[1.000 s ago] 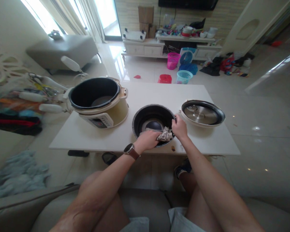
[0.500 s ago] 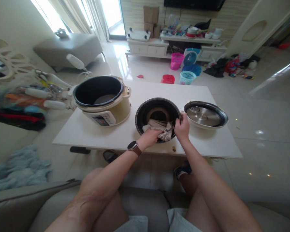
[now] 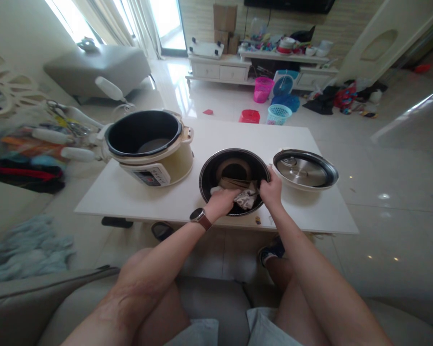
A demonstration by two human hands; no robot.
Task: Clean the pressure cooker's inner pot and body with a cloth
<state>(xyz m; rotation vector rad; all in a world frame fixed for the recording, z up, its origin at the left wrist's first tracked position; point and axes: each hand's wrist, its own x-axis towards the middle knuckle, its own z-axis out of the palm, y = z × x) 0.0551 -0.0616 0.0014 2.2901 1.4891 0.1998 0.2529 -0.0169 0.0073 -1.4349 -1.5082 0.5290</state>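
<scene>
A dark round cooker pot is tilted toward me near the table's front edge. My left hand, below a wristwatch, reaches into it and is closed on a light patterned cloth against the inner wall. With my right hand I grip the pot's right rim, fingers wrapped over it. Left of the pot stands an electric pressure cooker, its top open and its inside dark. To the right lies a round metal lid, inner side up.
All of this is on a white table. A tiny brown object lies by its front edge. Beyond are a red container, a light blue basket and a pink basket on the floor. White-armed fixtures crowd the left.
The cloth has shifted and bunched slightly lower in the pot under my left hand. My right hand keeps its hold on the rim. The whole view has moved a little.
</scene>
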